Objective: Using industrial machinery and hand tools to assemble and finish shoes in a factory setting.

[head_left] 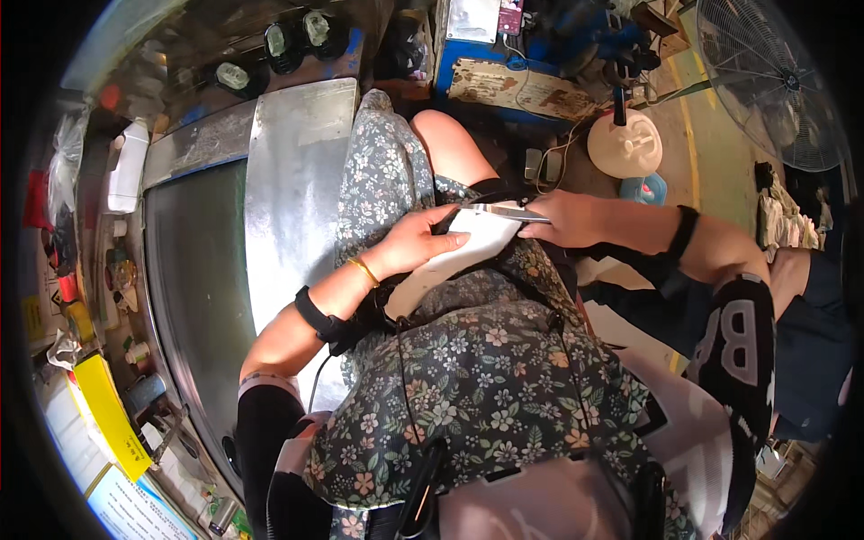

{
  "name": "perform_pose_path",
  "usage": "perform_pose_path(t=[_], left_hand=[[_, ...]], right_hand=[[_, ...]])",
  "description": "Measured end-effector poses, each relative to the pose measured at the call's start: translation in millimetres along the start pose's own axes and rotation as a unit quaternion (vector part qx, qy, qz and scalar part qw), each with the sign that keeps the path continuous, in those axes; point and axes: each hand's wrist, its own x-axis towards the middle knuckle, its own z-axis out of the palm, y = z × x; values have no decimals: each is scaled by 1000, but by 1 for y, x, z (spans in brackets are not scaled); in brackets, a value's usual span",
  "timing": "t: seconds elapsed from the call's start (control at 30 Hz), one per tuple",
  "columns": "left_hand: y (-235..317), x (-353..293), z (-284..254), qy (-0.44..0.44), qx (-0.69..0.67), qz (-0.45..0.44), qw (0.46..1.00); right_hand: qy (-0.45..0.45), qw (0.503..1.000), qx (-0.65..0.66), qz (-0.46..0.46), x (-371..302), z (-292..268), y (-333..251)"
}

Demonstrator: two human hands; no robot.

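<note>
So the white piece (pixel 493 232) is in the hands over the floral cloth (pixel 468 378), left hand (pixel 418 241) pinching it, right hand (pixel 556 219) gripping the blade (pixel 508 212), and imo keep it taut, go slow, mind the left thumb (pixel 450 241).

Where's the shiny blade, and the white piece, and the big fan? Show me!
Shiny blade (pixel 511 213): head view, on the middle of its flat metal.
White piece (pixel 486 236): head view, on its pale flat face.
Big fan (pixel 790 81): head view, on its hub.
</note>
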Motion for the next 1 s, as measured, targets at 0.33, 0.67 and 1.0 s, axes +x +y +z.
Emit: perform_pose_path(t=[0.33,0.67,1.0], left_hand=[[17,9,2,-76,-240,-151,956],[3,26,6,1,-6,-131,991],[4,18,2,-56,-40,-93,993]], right_hand=[[187,970,-97,-118,-4,55,24],[128,991,15,39,-75,15,-65],[130,945,273,128,-24,34,-68]])
